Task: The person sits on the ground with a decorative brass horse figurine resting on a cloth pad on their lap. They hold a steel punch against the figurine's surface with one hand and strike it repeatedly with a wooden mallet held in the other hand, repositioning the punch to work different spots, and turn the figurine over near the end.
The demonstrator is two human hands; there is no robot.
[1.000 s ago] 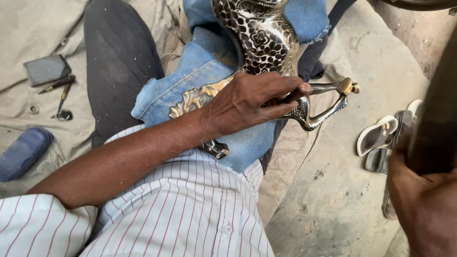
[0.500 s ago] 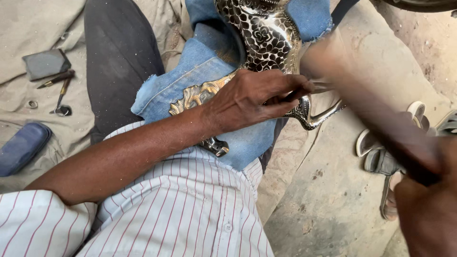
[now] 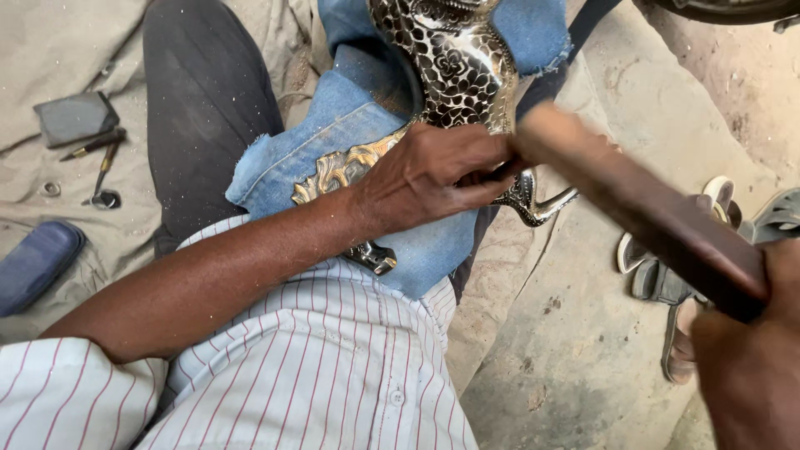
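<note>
My left hand [image 3: 433, 171] reaches across, grip clamped on the ornate metal piece [image 3: 454, 67] over denim cloth [image 3: 333, 125]; right hand [image 3: 750, 367] grips a wooden mallet [image 3: 642, 208], angled down.

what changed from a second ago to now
The right hand swung the wooden mallet from the right edge up and left, to the left hand. Unchanged: the left hand's grip at the engraved metal piece on the denim cloth.

left hand [image 3: 433, 179] clenched, right hand [image 3: 754, 367] gripping
</note>
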